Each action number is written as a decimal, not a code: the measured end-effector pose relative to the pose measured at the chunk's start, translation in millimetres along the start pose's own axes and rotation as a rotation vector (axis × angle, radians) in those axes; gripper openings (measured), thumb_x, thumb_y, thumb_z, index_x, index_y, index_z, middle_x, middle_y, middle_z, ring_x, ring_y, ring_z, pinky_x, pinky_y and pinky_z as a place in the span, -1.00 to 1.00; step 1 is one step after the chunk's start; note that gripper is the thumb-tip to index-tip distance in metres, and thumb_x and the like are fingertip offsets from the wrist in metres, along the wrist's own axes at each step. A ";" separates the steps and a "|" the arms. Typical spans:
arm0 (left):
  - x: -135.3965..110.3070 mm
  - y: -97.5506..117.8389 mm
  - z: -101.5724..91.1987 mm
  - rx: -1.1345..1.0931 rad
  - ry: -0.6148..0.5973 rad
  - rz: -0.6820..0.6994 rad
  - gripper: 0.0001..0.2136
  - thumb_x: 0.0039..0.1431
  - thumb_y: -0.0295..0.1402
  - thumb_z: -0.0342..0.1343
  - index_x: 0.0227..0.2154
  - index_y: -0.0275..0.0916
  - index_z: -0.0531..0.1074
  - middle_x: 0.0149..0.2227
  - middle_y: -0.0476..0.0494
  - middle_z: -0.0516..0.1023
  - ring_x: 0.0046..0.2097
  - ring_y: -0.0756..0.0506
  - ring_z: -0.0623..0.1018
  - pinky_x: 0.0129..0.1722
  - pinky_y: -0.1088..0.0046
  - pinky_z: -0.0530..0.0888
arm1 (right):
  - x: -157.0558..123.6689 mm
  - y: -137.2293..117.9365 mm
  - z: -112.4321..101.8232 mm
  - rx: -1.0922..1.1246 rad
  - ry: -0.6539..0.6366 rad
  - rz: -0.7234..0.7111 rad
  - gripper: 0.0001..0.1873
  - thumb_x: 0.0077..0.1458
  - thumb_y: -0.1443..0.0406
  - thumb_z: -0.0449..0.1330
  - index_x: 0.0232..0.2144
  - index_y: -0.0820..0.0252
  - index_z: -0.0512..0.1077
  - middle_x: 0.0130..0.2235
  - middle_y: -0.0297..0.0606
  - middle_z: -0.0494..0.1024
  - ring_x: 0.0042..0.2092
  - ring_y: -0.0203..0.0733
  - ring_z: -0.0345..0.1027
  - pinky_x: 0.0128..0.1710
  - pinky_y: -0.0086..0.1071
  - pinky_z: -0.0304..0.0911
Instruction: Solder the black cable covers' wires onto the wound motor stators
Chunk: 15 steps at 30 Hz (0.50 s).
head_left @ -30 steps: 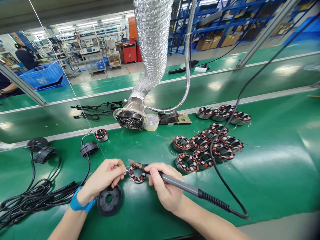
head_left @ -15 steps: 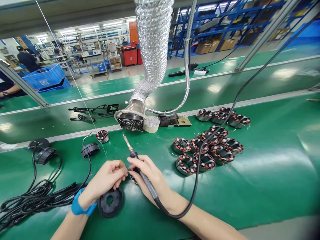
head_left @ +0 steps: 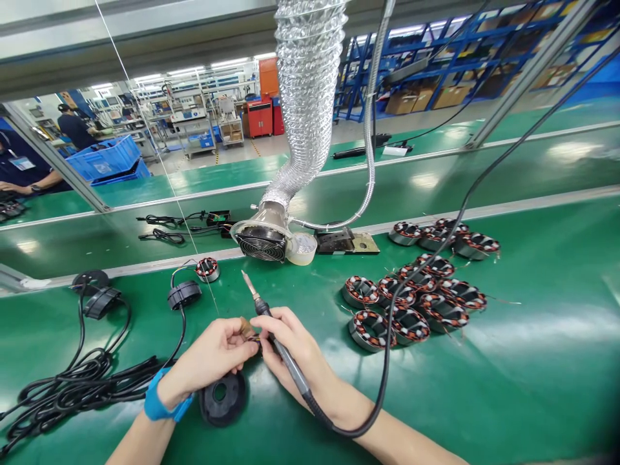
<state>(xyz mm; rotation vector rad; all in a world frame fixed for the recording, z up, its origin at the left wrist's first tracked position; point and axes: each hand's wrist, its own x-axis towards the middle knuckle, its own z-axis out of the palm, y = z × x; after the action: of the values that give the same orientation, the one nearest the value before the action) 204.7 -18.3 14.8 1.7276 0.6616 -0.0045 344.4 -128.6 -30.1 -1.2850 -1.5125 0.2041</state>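
My right hand (head_left: 300,352) is closed around a soldering iron (head_left: 292,369), whose bare metal tip points up and away from me. Between the two hands are thin coloured wires (head_left: 254,338), pinched in the fingertips of my left hand (head_left: 217,352). My right fingertips come close to the same wires. A dark part beneath the fingers is mostly hidden. Below my left hand lies a black disc-shaped cover (head_left: 223,403) with a round hole. A thin pale strand (head_left: 180,205) hangs from above and ends near my left hand.
Several copper-wound stators (head_left: 409,323) stand to the right, and one stator (head_left: 207,269) sits beyond my left hand. Black cables (head_left: 72,394) with round housings (head_left: 184,294) lie left. A fume extractor (head_left: 262,242), a tape roll (head_left: 301,249) and an iron stand (head_left: 346,242) line the back.
The view has shifted, so the bench appears slightly lower and to the right. My hands have drawn closer together at the wires. The soldering iron stays in my right hand.
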 end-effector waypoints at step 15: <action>1.6 -5.9 -4.9 -0.084 -0.092 -0.047 -0.74 0.15 -0.17 0.16 -0.40 -0.30 0.35 -0.61 0.05 0.39 -0.57 0.06 0.35 -0.52 0.55 0.27 | -12.1 -1.6 3.0 0.012 0.029 0.013 -0.56 0.13 0.55 0.02 0.01 0.10 0.31 -0.20 -0.21 0.34 -0.22 -0.26 0.36 -0.22 -0.43 0.35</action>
<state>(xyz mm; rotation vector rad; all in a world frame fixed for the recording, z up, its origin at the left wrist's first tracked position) 201.8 -12.6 10.3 1.6210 0.6259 -0.0869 339.0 -137.2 -37.4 -1.2838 -1.4768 0.2017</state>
